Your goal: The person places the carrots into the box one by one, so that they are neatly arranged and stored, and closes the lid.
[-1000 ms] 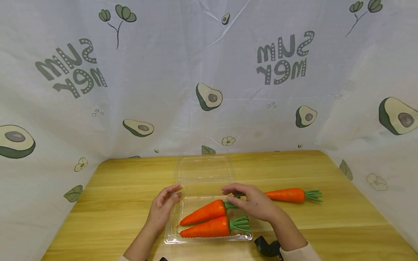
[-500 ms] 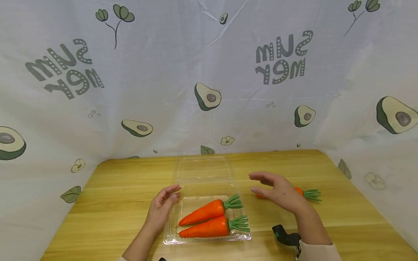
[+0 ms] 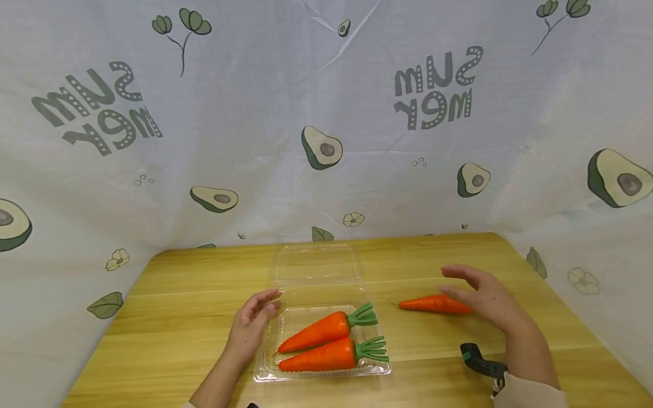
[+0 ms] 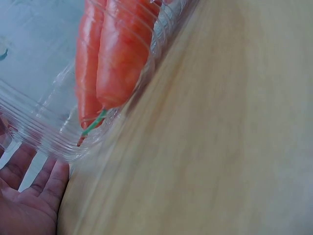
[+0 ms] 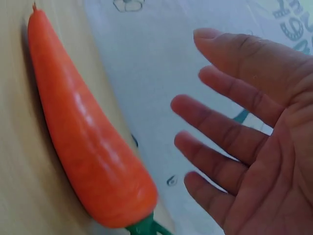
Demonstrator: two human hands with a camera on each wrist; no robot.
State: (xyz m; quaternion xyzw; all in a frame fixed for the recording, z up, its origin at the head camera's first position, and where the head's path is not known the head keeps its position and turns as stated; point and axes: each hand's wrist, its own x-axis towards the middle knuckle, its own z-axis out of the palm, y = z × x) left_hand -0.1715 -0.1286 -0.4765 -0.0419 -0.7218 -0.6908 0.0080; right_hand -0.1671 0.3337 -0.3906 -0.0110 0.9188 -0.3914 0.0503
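Two orange carrots (image 3: 321,355) with green stalks lie side by side in a clear plastic clamshell box (image 3: 261,368), whose lid (image 3: 318,265) is laid back behind it. At the box's left wall is my left hand (image 3: 248,324), its fingers fairly straight; the left wrist view has the fingers (image 4: 54,183) close against the wall. A third carrot (image 3: 428,304) lies on the table to the right of the box. Over its stalk end hovers my right hand (image 3: 490,297), apart from it in the right wrist view, fingers (image 5: 220,127) spread and holding nothing.
The wooden table (image 3: 204,272) is backed and flanked by a white curtain (image 3: 255,141) printed with avocados and letters. A black wrist mount (image 3: 482,361) sits on the right forearm.
My right hand has moved right, from the stalks of the boxed carrots to above the third carrot. The left hand has stayed by the box.
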